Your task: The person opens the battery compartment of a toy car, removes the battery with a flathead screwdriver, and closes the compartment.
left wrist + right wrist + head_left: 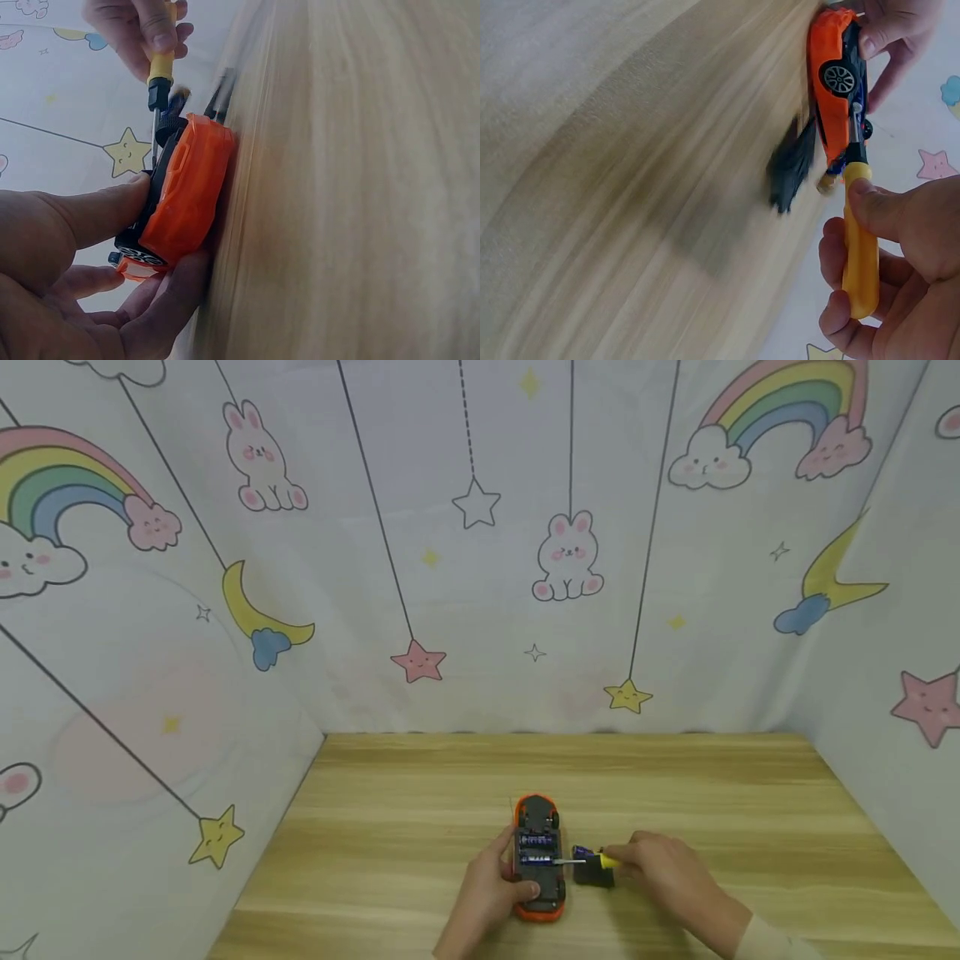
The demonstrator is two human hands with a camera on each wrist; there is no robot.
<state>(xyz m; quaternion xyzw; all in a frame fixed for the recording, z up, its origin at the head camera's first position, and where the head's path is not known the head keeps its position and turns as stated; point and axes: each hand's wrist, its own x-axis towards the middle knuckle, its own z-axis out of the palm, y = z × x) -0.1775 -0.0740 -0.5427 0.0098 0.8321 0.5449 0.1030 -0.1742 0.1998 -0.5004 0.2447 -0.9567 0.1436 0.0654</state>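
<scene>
Left hand (480,883) grips an upturned toy car (546,877). Right hand (677,872) holds a screwdriver (859,244) — tip perhaps touching a battery (535,861).

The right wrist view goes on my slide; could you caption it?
Right hand holds a yellow-handled screwdriver to an overturned orange toy car gripped by the left hand.

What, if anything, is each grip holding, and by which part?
Left grip holds the upturned toy car by one side, thumb on the black underside; right grip holds the screwdriver by its yellow handle.
</scene>
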